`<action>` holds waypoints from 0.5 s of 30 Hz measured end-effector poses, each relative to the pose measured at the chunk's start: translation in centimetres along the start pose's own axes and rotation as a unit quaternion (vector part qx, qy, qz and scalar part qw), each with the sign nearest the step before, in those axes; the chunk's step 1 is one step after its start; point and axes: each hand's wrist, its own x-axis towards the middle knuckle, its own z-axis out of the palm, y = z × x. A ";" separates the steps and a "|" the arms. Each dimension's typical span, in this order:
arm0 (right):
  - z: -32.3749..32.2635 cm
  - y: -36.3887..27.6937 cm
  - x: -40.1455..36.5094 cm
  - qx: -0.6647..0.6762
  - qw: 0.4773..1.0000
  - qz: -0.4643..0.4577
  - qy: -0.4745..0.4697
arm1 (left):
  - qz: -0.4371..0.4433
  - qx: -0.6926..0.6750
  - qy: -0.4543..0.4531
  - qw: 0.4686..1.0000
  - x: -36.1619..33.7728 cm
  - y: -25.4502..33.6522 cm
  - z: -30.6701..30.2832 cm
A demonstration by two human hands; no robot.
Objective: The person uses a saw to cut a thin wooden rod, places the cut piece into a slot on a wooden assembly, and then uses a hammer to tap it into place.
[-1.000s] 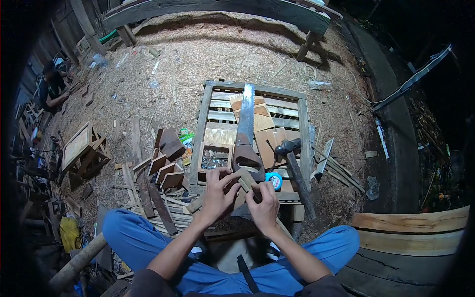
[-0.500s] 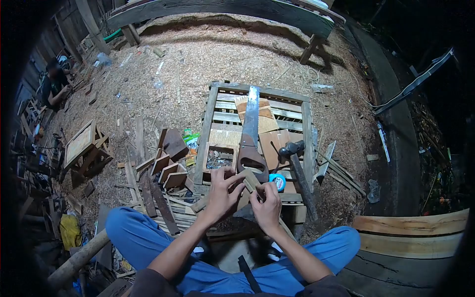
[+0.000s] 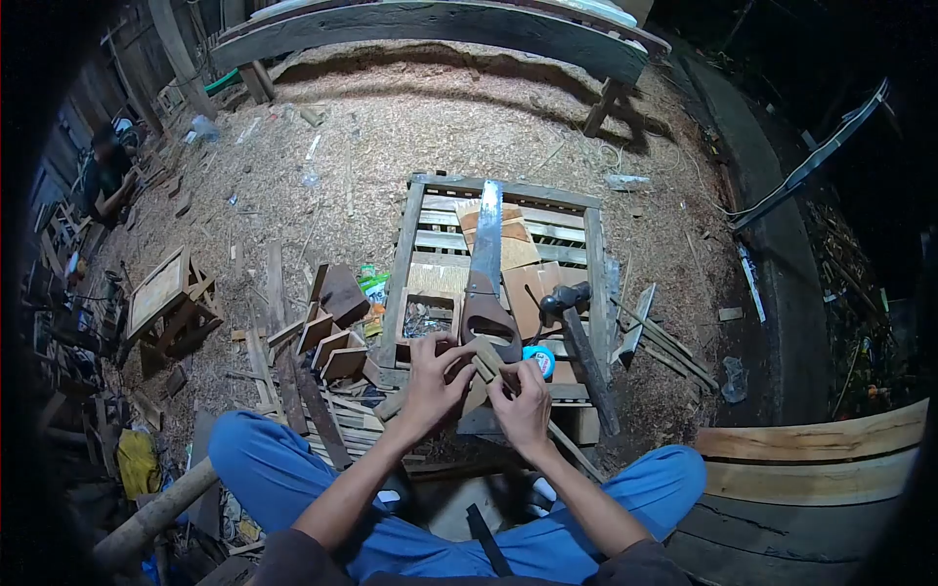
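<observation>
Between my hands is a small angled piece of wood [image 3: 486,365], held above the near edge of a slatted wooden frame [image 3: 403,264]. My left hand [image 3: 430,381] pinches its left side, and the fingers of my right hand [image 3: 521,400] close on its right side. Just beyond my fingers lies a handsaw [image 3: 486,256], blade pointing away and brown handle toward me. A blue tape measure [image 3: 538,362] sits right of the piece. Farther right, a hammer [image 3: 578,342] rests with its dark head away from me. A small box [image 3: 430,313] of nails or similar metal bits stands left of the saw handle.
Wooden box-like pieces [image 3: 337,327] and scrap strips lie left of the frame. A small wooden stand [image 3: 166,298] is farther left. Planks [image 3: 811,459] lie at lower right. A long beam [image 3: 420,34] crosses the back. Another person [image 3: 106,181] sits at far left.
Both hands still hold the wood piece, which has tilted slightly and turned between my fingers. The whole view has shifted a little.
</observation>
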 end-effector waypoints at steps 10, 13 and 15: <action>-3.5 -0.6 -0.3 0.011 0.999 -0.031 -0.010 | 0.019 0.030 -0.016 0.999 -0.5 -0.1 -0.1; -3.9 -0.6 -0.5 0.050 0.997 -0.048 0.025 | 0.051 0.063 -0.037 0.996 -0.6 1.5 -0.8; -4.1 -0.5 -0.6 0.050 0.995 -0.073 0.046 | 0.092 0.113 -0.072 0.987 -0.9 1.8 -1.0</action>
